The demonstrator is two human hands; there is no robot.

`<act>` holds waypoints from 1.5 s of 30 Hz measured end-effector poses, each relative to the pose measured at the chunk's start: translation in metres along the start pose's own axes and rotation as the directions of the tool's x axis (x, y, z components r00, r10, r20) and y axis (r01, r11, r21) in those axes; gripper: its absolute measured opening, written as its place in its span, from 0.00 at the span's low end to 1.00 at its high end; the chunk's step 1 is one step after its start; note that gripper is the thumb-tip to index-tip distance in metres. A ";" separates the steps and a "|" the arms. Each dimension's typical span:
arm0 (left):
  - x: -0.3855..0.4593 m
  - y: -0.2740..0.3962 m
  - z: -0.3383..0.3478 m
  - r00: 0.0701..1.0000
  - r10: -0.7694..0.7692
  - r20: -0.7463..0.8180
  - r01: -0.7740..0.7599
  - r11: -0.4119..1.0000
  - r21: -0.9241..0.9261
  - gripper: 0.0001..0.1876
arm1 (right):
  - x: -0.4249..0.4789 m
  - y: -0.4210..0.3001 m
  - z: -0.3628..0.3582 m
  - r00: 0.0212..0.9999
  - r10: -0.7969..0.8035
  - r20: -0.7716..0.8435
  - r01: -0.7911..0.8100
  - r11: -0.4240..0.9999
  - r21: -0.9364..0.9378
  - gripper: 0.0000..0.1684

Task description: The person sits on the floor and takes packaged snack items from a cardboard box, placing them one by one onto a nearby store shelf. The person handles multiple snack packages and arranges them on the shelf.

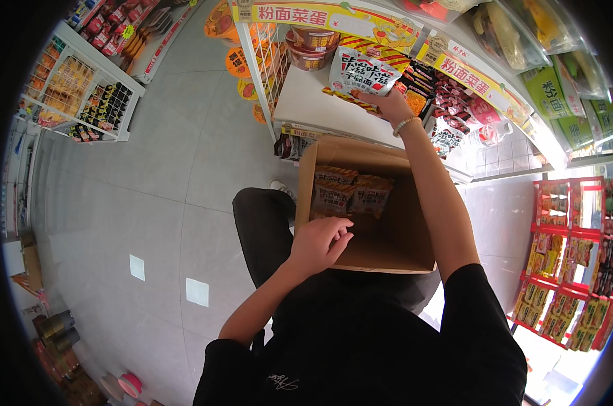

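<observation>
My right hand (390, 106), with a beaded bracelet at the wrist, grips the lower edge of a silver, red and yellow snack packet (359, 73) at the shelf. Below it an open cardboard box (311, 147) rests at my lap. Several similar packets (333, 195) lie inside, towards its left and far side. My left hand (321, 243) is over the box's near left part, fingers loosely curled, and no object shows in it; whether it touches the box I cannot tell.
Noodle tubs (311, 48) stand on the white shelf (311, 104) left of the packet, dark snack packets (418, 91) to its right. A price rail (331, 18) runs above. A wire side panel (266, 71) closes the shelf's left end. A red rack (565, 231) stands at right.
</observation>
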State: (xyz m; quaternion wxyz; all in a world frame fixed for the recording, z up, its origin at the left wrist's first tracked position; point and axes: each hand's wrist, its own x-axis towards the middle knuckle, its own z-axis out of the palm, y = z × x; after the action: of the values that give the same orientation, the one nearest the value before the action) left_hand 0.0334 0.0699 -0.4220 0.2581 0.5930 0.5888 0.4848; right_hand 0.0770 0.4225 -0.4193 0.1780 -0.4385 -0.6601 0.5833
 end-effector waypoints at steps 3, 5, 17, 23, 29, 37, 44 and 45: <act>0.001 -0.002 0.004 0.999 0.036 -0.005 -0.036 0.998 0.059 0.10 | 0.038 0.031 0.016 0.973 0.227 -0.036 -0.226 0.974 0.031 0.33; 0.001 0.000 0.004 0.999 0.023 0.025 -0.025 0.995 0.101 0.09 | 0.054 0.051 0.023 0.958 0.265 -0.110 -0.272 0.960 -0.063 0.34; 0.008 -0.002 0.000 0.998 0.046 0.041 -0.052 0.987 0.153 0.08 | 0.085 0.069 0.039 0.868 0.416 -0.271 -0.493 0.652 -0.577 0.50; 0.010 -0.002 0.002 0.996 0.051 0.070 -0.061 0.986 0.156 0.08 | 0.078 0.063 0.045 0.950 0.212 -0.230 -0.308 0.509 -0.804 0.36; 0.009 0.000 0.002 0.996 0.066 0.061 -0.077 0.979 0.191 0.08 | 0.087 0.083 0.052 0.978 -0.045 0.205 0.182 0.666 -0.723 0.27; 0.005 -0.002 0.003 0.997 0.072 0.029 -0.077 0.968 0.239 0.06 | 0.032 0.029 0.043 0.896 -0.203 0.396 0.396 0.769 -0.502 0.32; 0.009 0.003 0.008 0.994 0.086 0.068 -0.103 0.938 0.329 0.04 | -0.224 0.006 -0.003 0.938 -0.282 0.202 0.319 0.929 -0.185 0.21; 0.013 0.006 0.010 0.991 0.114 0.066 -0.129 0.941 0.312 0.04 | -0.255 0.018 -0.007 0.942 -0.228 0.247 0.284 0.933 -0.221 0.23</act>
State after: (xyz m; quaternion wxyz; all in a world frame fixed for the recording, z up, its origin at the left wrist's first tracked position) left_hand 0.0424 0.0840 -0.4175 0.1434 0.6729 0.6150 0.3852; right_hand 0.2294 0.2253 -0.3640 0.1224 -0.3009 -0.7964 0.5101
